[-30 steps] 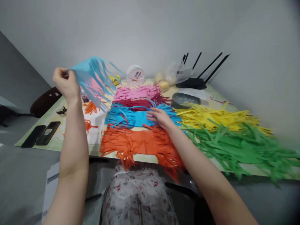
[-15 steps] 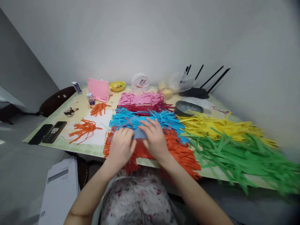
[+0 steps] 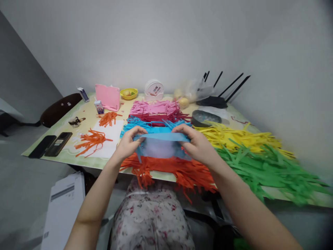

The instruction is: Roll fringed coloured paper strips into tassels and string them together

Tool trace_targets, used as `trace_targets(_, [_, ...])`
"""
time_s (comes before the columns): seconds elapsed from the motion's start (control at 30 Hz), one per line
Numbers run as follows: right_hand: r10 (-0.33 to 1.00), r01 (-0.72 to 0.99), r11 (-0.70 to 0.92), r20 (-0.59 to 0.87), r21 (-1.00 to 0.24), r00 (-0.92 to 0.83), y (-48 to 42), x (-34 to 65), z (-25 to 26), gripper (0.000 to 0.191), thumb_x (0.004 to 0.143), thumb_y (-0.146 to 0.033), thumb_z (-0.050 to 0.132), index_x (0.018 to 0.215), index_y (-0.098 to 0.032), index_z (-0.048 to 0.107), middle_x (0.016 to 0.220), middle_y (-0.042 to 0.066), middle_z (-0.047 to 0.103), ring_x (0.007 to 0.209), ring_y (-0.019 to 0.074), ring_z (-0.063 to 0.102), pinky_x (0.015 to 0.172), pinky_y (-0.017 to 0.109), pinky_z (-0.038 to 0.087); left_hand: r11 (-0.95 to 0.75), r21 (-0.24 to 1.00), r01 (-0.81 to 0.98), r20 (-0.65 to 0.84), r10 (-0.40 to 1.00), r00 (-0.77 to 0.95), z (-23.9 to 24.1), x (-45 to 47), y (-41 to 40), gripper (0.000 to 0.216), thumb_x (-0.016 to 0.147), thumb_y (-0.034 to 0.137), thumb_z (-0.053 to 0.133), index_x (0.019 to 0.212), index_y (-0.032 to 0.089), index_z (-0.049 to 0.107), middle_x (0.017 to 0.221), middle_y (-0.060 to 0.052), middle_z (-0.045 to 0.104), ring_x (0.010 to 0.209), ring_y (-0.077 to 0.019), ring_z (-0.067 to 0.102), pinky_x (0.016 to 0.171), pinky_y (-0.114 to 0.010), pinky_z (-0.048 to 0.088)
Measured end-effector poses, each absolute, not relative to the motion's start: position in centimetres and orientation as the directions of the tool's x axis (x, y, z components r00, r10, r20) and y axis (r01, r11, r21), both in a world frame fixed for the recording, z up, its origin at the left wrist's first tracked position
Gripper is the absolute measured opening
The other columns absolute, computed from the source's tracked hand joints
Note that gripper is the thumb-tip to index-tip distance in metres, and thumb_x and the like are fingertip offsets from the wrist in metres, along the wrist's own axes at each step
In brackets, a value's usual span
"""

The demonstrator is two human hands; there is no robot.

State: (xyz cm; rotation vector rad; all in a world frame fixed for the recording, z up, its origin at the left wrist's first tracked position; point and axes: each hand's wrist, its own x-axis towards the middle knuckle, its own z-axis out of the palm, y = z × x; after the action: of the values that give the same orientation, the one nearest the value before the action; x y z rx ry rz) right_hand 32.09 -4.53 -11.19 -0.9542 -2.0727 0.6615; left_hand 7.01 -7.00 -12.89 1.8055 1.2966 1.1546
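Observation:
A sheet of blue tissue paper (image 3: 162, 142) is stretched between my two hands, raised over the table and blurred at its lower part. My left hand (image 3: 130, 140) pinches its left end between thumb and fingers. At the other end, my right hand (image 3: 196, 142) grips it the same way. Right below lies orange fringed tissue paper (image 3: 161, 165), some strips hanging over the table edge. Behind the held sheet are blue fringed paper (image 3: 135, 124), dark red fringed paper (image 3: 156, 119) and pink fringed paper (image 3: 156, 108).
Yellow fringed paper (image 3: 236, 137) and green fringed paper (image 3: 260, 170) cover the table's right side. Orange tassels (image 3: 93, 139), two phones (image 3: 58, 144), a pink tablet case (image 3: 108, 97) and a small drink carton (image 3: 99, 106) are at left. A dark bowl (image 3: 205, 118) and black router (image 3: 213, 101) stand behind.
Both hands have lifted from the layered paper and moved apart. A blue sheet that lay flat under them is now held up between them. The view has shifted slightly.

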Motion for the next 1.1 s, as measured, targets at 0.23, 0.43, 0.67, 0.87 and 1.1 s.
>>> trace_targets(0.23, [0.826, 0.277, 0.495, 0.348, -0.823, -0.444, -4.3, 32.6, -11.2, 0.028, 0.072, -0.017, 0.053, 0.096, -0.02, 0.067, 0.083, 0.002, 0.068, 0.066, 0.0156, 0.058, 0.058, 0.024, 0.044, -0.312, 0.886, 0.344, 0.269, 0.948, 0.168, -12.6, 7.1, -7.0, 0.015, 0.084, 0.032, 0.058, 0.09, 0.017, 0.06, 0.093, -0.005, 0.066, 0.081, -0.018, 0.061, 0.067, -0.027, 0.052])
trace_targets(0.43, [0.837, 0.265, 0.47, 0.331, -0.842, -0.435, -4.0, 33.4, -11.7, 0.024, 0.075, -0.02, 0.056, 0.089, -0.021, 0.076, 0.087, 0.004, 0.074, 0.073, 0.0189, 0.066, 0.065, 0.028, 0.051, -0.408, 0.856, 0.318, 0.345, 0.908, 0.236, -11.8, 6.7, -7.6, 0.026, 0.077, 0.015, 0.053, 0.093, 0.019, 0.073, 0.098, -0.007, 0.073, 0.094, -0.0229, 0.065, 0.085, -0.035, 0.053])
trace_targets(0.67, [0.696, 0.203, 0.618, 0.409, -0.759, -0.59, -3.7, 34.3, -10.1, 0.025, 0.08, -0.021, 0.055, 0.087, -0.025, 0.079, 0.095, 0.005, 0.075, 0.091, 0.0215, 0.07, 0.085, 0.035, 0.055, -0.396, 0.866, 0.305, 0.315, 0.906, 0.282, -11.1, 6.0, -7.5, 0.031, 0.064, 0.011, 0.049, 0.073, 0.021, 0.077, 0.091, -0.006, 0.071, 0.086, -0.0199, 0.065, 0.082, -0.037, 0.054])
trace_targets(0.87, [0.557, 0.253, 0.647, 0.22, -0.719, -0.801, -3.2, 35.7, -8.2, 0.033, 0.084, -0.043, 0.065, 0.112, -0.028, 0.074, 0.116, 0.006, 0.072, 0.111, 0.0234, 0.067, 0.092, 0.035, 0.055, -0.51, 0.737, 0.444, 0.363, 0.852, 0.377, -10.0, 5.3, -7.7, 0.038, 0.064, 0.008, 0.046, 0.079, 0.023, 0.077, 0.094, -0.005, 0.069, 0.091, -0.0199, 0.065, 0.086, -0.036, 0.054])
trace_targets(1.1, [0.705, 0.472, 0.609, 0.164, -0.637, -0.689, -3.2, 32.0, -8.3, 0.021, 0.081, -0.035, 0.069, 0.097, -0.021, 0.07, 0.086, 0.002, 0.074, 0.079, 0.0182, 0.068, 0.071, 0.026, 0.051, -0.554, 0.624, 0.552, 0.323, 0.825, 0.464, -9.3, 5.6, -8.6, 0.041, 0.072, 0.006, 0.044, 0.087, 0.025, 0.076, 0.103, -0.005, 0.068, 0.103, -0.0209, 0.065, 0.093, -0.036, 0.053])
